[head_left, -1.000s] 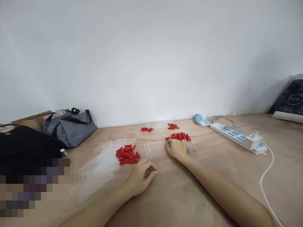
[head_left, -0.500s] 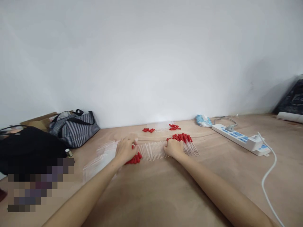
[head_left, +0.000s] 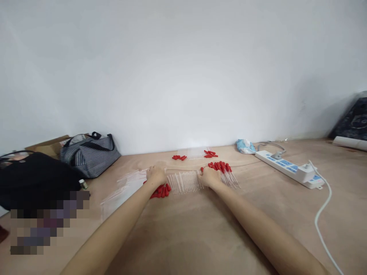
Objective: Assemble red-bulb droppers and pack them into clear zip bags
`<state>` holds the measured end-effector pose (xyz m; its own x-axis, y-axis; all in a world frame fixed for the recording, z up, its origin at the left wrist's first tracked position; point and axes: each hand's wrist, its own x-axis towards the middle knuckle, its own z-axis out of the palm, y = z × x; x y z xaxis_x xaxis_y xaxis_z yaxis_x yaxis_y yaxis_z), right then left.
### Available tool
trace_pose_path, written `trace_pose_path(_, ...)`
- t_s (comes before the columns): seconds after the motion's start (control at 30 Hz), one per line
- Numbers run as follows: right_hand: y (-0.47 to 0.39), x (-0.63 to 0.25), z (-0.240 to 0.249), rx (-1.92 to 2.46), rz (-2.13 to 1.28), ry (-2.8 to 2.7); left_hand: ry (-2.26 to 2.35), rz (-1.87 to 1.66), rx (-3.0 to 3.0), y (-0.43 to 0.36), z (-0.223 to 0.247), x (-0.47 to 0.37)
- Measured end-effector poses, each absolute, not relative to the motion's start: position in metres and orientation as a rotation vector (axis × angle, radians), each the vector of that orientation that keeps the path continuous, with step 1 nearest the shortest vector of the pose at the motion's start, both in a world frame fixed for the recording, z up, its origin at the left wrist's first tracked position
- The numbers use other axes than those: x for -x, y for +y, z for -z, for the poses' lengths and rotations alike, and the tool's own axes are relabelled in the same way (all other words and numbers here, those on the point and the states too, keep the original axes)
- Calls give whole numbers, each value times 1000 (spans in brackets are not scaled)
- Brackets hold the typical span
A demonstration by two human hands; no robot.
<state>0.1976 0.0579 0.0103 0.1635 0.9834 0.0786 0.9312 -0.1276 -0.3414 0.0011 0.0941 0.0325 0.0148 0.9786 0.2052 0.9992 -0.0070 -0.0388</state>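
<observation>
A row of thin clear tubes (head_left: pixel 183 182) lies side by side on the wooden table between my two hands. My left hand (head_left: pixel 156 175) is closed at the row's left end, above a pile of red bulbs (head_left: pixel 163 191); what its fingers hold is hidden. At the right end of the row my right hand (head_left: pixel 210 177) is curled closed, its grip too small to make out. Beside it lie several tubes with red bulbs (head_left: pixel 223 167) on their far ends. Clear plastic bags (head_left: pixel 123 191) are spread left of my left hand.
Near the wall lie more red bulbs (head_left: pixel 210 154) and another clear bag (head_left: pixel 195 152). A power strip (head_left: pixel 286 166) with a white cable and a blue-white packet (head_left: pixel 245 146) sit at the right. A striped bag (head_left: pixel 91 156), black bag (head_left: pixel 37 179) and small bottle (head_left: pixel 83 184) stand left.
My left hand has moved slightly right, and its spread fingers have drawn together. More of the red pile beneath it shows. My right hand has stayed nearly in place.
</observation>
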Motion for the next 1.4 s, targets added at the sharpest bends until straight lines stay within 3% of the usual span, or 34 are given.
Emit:
trace_pose_path(0.27,31,-232,-6,1733,-177,-1804,-1831,432,2272,59,-53,-10)
trace_pose_path(0.5,-10,-240,23,1025,-98,-1968,-1527,1026,3077,-6,-2,-20)
trace_pose_path(1.4,-23,-230,19,890,-97,-2380,-1407,998,3159,-15,-1,-26)
